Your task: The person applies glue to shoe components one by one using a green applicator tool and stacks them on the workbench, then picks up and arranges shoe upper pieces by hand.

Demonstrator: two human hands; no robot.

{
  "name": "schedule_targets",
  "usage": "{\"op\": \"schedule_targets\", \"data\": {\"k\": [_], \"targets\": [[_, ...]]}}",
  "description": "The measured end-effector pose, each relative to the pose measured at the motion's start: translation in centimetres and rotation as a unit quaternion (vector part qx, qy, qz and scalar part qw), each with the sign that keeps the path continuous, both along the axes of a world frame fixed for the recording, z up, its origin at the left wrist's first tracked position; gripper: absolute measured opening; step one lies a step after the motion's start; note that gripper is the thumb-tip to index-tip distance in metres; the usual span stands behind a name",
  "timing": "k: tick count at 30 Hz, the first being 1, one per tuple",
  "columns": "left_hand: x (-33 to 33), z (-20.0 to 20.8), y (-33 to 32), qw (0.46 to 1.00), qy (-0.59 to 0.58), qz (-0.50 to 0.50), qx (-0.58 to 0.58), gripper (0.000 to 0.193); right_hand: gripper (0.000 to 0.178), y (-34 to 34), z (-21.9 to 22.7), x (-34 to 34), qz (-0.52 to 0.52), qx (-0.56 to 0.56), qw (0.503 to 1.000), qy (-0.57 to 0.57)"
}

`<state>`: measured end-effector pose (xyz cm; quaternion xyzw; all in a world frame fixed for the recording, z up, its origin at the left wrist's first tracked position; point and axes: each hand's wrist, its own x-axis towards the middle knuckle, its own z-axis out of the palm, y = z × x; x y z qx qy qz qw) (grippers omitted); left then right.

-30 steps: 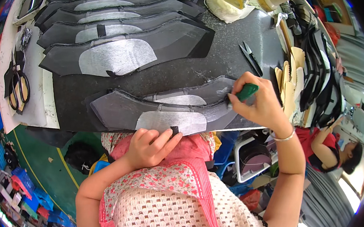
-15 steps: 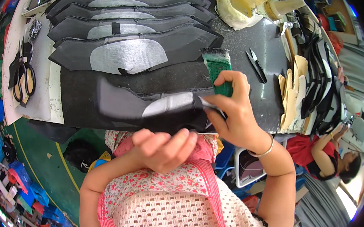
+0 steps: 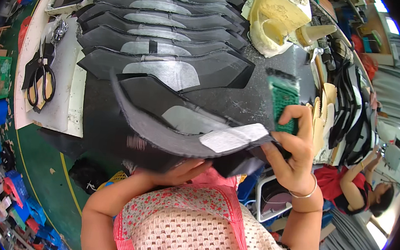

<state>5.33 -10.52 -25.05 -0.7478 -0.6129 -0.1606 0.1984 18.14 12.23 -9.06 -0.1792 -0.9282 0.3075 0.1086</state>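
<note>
My right hand (image 3: 295, 152) pinches the right end of a curved black panel (image 3: 175, 139) with a whitish patch, between thumb and fingers. The same hand keeps a green-handled brush (image 3: 285, 101) with dark bristles in its curled fingers, bristles pointing away. The panel is raised off the table at its near edge and blurred at its left end. Beneath it is my left hand (image 3: 184, 172), its fingers mostly hidden. Just behind lies another black layer (image 3: 150, 94) with a grey patch; I cannot tell if the two are joined.
Several similar black panels (image 3: 105, 64) overlap in a row beyond. Black scissors (image 3: 42, 82) lie at left. A glue-crusted yellowish container (image 3: 269, 36) stands at the back right. Tan pieces (image 3: 324, 112) and more black pieces (image 3: 349, 100) lie at right. Another person (image 3: 361, 186) sits farther right.
The panel has tilted and bent, and a second black layer now shows behind it. My right hand has shifted right with the brush. My left hand has gone underneath the panel.
</note>
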Motion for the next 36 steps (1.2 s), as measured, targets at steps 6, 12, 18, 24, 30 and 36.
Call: {"op": "schedule_targets", "data": {"k": [6,12,18,24,30,36], "targets": [[-3.2,2.1,-1.0,0.988,-0.148,0.045,0.002,0.042,0.011,0.1,0.1,-1.1,0.007,-0.042,0.997,0.059],[-4.3,4.3,3.7,0.97,-0.238,0.038,0.032,0.043,0.011,0.0,0.6,-1.1,0.024,-0.059,0.998,0.023],[-3.2,4.5,2.1,0.95,-0.312,0.012,0.003,0.045,0.016,0.1,4.8,-0.6,-0.058,0.081,0.993,0.068],[-2.8,5.2,0.2,0.585,-0.797,0.028,0.144,0.046,0.036,-1.7,-0.7,-3.1,0.067,0.178,0.98,0.058],[-7.5,6.1,-0.3,0.319,-0.915,0.142,0.205,0.043,0.041,-3.3,-6.8,-4.9,0.127,0.365,0.915,0.113],[-12.4,1.9,0.2,0.559,-0.776,0.253,0.143,0.03,0.025,-2.8,-9.9,-7.3,0.077,0.444,0.89,0.067]]}}
